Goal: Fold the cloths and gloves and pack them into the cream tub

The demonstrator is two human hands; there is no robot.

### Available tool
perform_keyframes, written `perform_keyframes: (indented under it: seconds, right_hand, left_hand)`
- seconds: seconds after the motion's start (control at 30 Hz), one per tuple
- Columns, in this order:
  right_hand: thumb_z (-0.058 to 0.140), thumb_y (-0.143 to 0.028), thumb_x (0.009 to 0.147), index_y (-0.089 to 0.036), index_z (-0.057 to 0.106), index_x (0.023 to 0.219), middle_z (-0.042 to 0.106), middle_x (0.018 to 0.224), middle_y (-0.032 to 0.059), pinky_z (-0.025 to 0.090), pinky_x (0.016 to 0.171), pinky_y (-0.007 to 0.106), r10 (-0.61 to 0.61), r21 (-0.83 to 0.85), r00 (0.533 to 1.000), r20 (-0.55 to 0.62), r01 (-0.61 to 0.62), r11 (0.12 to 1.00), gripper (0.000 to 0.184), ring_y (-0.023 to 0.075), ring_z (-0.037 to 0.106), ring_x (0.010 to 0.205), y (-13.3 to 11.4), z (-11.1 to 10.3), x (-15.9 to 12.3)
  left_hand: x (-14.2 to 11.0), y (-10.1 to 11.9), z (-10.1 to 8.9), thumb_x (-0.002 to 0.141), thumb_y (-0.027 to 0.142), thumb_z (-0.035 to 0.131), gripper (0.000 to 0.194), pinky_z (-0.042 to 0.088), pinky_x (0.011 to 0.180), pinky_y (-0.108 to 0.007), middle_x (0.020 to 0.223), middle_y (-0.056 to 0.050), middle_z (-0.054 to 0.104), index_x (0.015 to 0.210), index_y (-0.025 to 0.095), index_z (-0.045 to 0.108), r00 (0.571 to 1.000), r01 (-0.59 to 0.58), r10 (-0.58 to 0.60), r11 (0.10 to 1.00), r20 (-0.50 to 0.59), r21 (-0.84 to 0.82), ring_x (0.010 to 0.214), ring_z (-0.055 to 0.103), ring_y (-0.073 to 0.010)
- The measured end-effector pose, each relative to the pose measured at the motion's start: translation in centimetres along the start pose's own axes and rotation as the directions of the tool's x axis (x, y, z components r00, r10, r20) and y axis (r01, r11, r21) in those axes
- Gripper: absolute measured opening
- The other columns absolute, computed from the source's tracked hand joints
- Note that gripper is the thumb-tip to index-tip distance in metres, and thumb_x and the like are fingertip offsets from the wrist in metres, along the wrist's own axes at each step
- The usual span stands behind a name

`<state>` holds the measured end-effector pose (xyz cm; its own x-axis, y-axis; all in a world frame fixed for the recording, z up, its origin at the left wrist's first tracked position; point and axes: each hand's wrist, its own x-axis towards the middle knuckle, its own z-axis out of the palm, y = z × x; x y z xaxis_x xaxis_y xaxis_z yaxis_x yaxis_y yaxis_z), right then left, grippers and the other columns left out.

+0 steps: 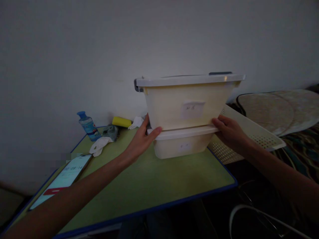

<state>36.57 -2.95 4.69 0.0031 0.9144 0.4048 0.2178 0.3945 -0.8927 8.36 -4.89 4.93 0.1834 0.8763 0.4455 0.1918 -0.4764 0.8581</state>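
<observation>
Two white plastic storage boxes are stacked at the far side of the green table. The upper storage box is larger, with a white lid, grey clips and a paper label. Under it the smaller lower storage box has its own white lid and label. My left hand grips the left side at the seam between the two, thumb in front. On the right, my right hand grips at the same height. The fingers behind are partly hidden, so which box bears the grip is unclear.
At the left lie a lit phone showing a timer, a blue bottle, a white cloth, a grey cloth and a yellow item. A perforated white basket stands right of the table, near a rolled beige bundle.
</observation>
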Motion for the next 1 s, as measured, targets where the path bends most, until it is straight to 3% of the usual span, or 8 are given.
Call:
perform_keyframes:
  seconds: [0.13,0.3,0.53,0.7,1.0]
  right_hand:
    - [0.065,-0.052,0.066,-0.027,0.067,0.079,0.069,0.095,0.0047,0.054,0.079,0.040,0.031,0.028,0.999,-0.013,-0.031,0.999,0.028,0.0247,0.064,0.087,-2.5,0.1,0.5]
    - [0.066,-0.054,0.062,-0.026,0.064,0.078,0.068,0.086,0.0042,0.053,0.081,0.040,0.040,0.048,0.999,-0.024,-0.039,0.998,0.032,0.0232,0.063,0.084,-5.6,0.2,1.6]
    - [0.066,-0.056,0.062,-0.026,0.061,0.067,0.066,0.077,0.0050,0.053,0.076,0.039,-0.035,-0.002,0.999,-0.013,0.035,0.999,0.031,0.0210,0.061,0.073,-7.7,-1.1,5.5]
    - [0.065,-0.052,0.065,-0.025,0.061,0.069,0.066,0.078,0.0038,0.052,0.076,0.037,-0.069,0.013,0.997,-0.028,0.070,0.998,0.028,0.0201,0.061,0.076,-7.0,-1.7,8.9]
    - [0.068,-0.052,0.063,-0.022,0.055,0.063,0.057,0.066,-0.0003,0.049,0.068,0.031,-0.055,0.093,0.996,-0.066,0.061,0.994,0.033,0.0148,0.052,0.065,-3.0,-1.4,13.1]
  left_hand:
    - [0.6,1.7,-0.7,0.078,0.041,0.054,0.055,0.039,0.103,-0.042,0.134,-0.009,0.049,0.127,0.020,0.042,1.000,-0.014,0.014,0.999,0.006,-0.042,0.120,0.048,-0.0229]
    - [2.0,3.4,-1.6,0.078,0.039,0.054,0.050,0.044,0.098,-0.042,0.131,-0.009,0.052,0.124,0.019,0.045,1.000,-0.027,0.026,0.997,-0.010,-0.075,0.116,0.051,-0.0237]
    - [5.7,5.7,-2.9,0.081,0.037,0.053,0.047,0.046,0.095,-0.042,0.128,-0.008,0.055,0.125,0.021,0.046,0.996,-0.084,0.085,0.996,0.018,-0.039,0.116,0.052,-0.0239]
    - [9.4,5.7,-2.8,0.080,0.036,0.054,0.049,0.045,0.096,-0.044,0.131,-0.009,0.052,0.126,0.020,0.045,0.997,-0.062,0.066,0.994,0.048,-0.085,0.118,0.051,-0.0251]
    - [13.6,1.8,-1.3,0.079,0.037,0.055,0.049,0.042,0.098,-0.046,0.134,-0.011,0.049,0.124,0.021,0.044,0.999,-0.004,0.009,0.992,0.037,-0.126,0.120,0.049,-0.0242]
